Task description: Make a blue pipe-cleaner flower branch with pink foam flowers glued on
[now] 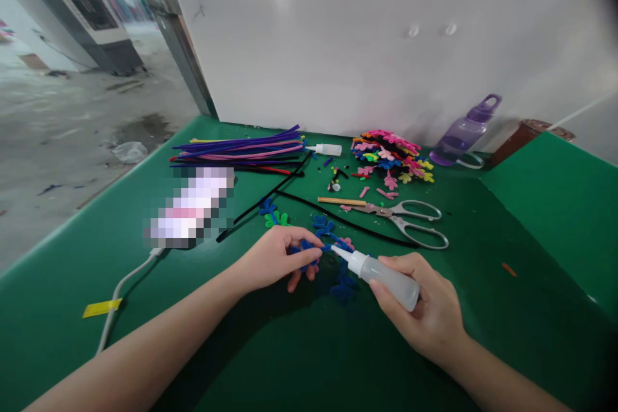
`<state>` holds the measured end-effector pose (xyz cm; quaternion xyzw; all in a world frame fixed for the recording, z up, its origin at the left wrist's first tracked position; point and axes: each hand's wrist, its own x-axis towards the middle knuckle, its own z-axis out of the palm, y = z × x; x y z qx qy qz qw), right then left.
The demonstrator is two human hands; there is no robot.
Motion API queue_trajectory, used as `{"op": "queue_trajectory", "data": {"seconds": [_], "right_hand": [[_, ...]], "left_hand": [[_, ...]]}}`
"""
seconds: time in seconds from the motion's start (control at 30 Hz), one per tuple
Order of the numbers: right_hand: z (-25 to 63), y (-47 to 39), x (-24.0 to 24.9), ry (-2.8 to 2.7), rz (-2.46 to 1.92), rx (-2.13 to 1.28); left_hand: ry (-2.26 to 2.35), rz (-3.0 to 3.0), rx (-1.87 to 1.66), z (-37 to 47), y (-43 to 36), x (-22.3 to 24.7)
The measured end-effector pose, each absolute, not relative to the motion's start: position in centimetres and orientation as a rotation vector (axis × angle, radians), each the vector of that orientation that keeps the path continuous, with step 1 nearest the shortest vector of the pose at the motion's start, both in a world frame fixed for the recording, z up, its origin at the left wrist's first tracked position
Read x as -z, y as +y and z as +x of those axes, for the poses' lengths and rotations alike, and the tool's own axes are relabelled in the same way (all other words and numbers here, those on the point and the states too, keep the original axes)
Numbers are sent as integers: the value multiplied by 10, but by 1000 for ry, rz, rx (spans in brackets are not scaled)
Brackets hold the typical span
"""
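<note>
Tilted translucent bottle (392,282), blue fuzzy piece (304,245)

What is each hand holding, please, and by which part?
The right hand grips a squeeze bottle by its body; the left hand pinches a blue fuzzy piece.

Scissors (381,209) before the flower pile (386,154) — bottle (461,135) right, behind.

Squeeze bottle (393,281): translucent plastic, smooth, white plastic nozzle
Stems (241,148): fuzzy, matt pile
Flowers (386,154): same soft, matt fuzz
Scissors (386,211): metal blades, smooth grey handles
Stick (342,201): looks like wood, matt
Purple bottle (461,135): clear tinted plastic, glossy
Bench (270,347): smooth green surface, slightly glossy
Panel (338,38): smooth, glossy white
</note>
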<state>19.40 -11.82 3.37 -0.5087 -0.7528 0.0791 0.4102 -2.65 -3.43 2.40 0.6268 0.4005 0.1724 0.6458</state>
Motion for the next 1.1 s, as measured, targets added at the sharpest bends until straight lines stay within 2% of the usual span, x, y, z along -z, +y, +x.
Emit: {"op": "queue_trajectory", "data": {"seconds": [0.57, 1.1], "right_hand": [[191, -120, -32, -1679, -1362, -244], [189, -123, -36, -1448, -1354, -484]], "left_hand": [[906, 1465, -390, -28, -35, -25], [936, 1540, -367, -27, -36, -25]]}}
